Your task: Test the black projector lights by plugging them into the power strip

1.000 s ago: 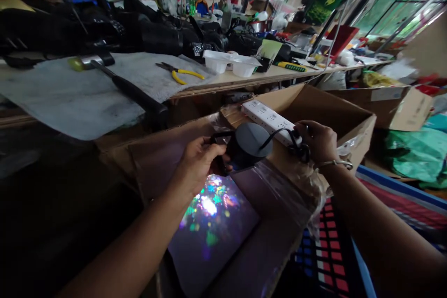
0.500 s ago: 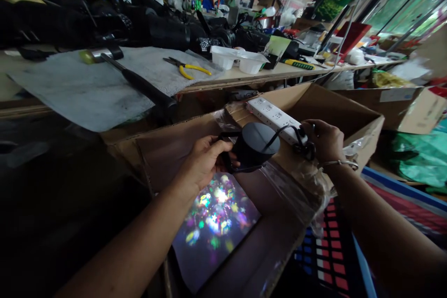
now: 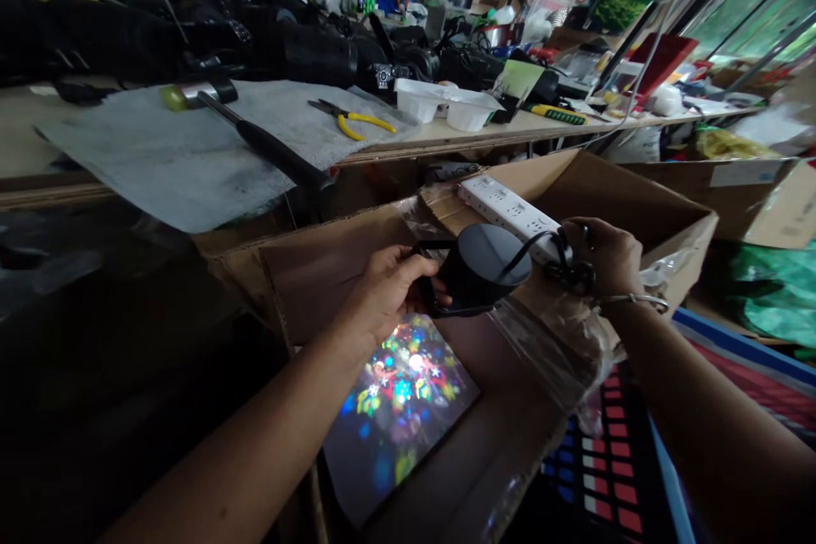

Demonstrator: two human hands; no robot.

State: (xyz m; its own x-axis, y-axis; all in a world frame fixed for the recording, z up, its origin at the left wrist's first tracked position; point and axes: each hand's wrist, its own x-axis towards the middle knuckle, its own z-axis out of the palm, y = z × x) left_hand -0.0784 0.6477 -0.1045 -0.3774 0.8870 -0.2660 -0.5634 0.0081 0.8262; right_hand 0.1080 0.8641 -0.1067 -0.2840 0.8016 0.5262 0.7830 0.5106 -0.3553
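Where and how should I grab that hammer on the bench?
I'd take the hammer by its black grip, coming from your near side. The grip points toward you and its end juts past the bench edge, so fingers should wrap around easily.

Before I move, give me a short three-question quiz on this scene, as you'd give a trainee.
1. True or false: the left hand holds the black lamp.
2. Which tool lies on the gray sheet beside the pliers: a) a saw, b) a hammer, c) a wrench?
3. Fill in: the black cord runs from the lamp to the ____.

Key: 1 true; 2 b; 3 right hand.
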